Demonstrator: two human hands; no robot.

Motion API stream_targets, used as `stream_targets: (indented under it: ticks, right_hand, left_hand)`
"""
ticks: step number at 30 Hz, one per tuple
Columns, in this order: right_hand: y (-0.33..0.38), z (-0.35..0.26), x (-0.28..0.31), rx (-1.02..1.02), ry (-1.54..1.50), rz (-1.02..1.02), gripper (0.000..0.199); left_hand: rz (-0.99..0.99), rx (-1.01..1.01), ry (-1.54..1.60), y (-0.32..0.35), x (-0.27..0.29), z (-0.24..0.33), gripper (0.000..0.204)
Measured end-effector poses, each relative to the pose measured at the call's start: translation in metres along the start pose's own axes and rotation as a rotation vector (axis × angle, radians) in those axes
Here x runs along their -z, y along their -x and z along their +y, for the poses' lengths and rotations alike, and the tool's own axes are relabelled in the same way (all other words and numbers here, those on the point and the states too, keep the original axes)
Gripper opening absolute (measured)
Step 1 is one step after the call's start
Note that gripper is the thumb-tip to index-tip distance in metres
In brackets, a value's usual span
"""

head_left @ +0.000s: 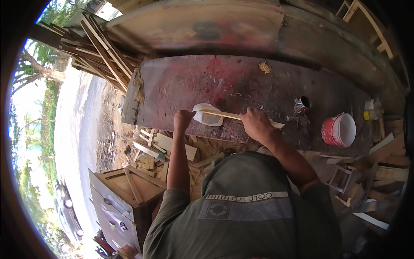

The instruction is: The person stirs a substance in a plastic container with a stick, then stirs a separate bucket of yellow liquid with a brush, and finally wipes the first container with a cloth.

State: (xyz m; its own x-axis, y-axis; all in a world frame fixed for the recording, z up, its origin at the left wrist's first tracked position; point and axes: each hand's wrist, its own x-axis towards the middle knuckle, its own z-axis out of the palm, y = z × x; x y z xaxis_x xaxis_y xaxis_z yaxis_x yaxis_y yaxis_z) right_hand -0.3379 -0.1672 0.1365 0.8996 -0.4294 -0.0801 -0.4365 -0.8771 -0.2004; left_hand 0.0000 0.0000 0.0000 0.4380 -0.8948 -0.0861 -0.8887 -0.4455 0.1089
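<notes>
A white, cut-open plastic container [211, 120] rests near the front edge of the stained reddish workbench [181, 77]. My left hand [184, 119] is closed at the container's left rim, its fingers apparently pinching it. A flat, pale wooden stick [228, 115] is in the grip of my right hand [257, 123]. The stick slants over the container, its left end inside, and its wider other end comes out to the right of my hand. What lies in the container is too pale to make out.
Right of my hand stand a dark paint-smeared can [304, 103], a red-and-white bucket [331, 131] and a yellow-banded container [371, 113]. A tan clump [265, 67] lies farther back. Long planks [105, 52] lean at the far left. Wood offcuts [172, 146] and a wooden cabinet [116, 194] are below.
</notes>
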Motion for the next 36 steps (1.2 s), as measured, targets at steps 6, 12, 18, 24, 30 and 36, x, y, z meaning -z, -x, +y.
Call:
stream_targets:
  ticks: [6,12,18,24,30,36]
  right_hand:
    - [0.005,0.001,-0.002,0.024,-0.065,0.055,0.019]
    - [0.022,0.013,-0.014,-0.032,-0.069,0.026,0.020]
    - [0.039,0.013,-0.056,-0.085,-0.121,-0.049,0.022]
    - [0.031,0.003,-0.116,-0.166,-0.195,0.061,0.021]
    - [0.056,0.030,-0.119,-0.099,-0.367,-0.008,0.018]
    - [0.039,0.032,-0.128,-0.052,-0.380,-0.130,0.016]
  left_hand:
    - [0.237,0.249,0.443,0.012,-0.005,0.020,0.021]
    - [0.350,0.162,0.294,0.000,0.036,0.062,0.015]
    - [0.314,0.042,0.179,0.002,0.026,0.094,0.014]
    - [0.234,0.016,0.197,-0.003,0.030,0.123,0.017]
    - [0.149,0.031,0.166,-0.015,0.033,0.134,0.019]
    - [0.167,-0.011,0.126,-0.028,0.020,0.136,0.020]
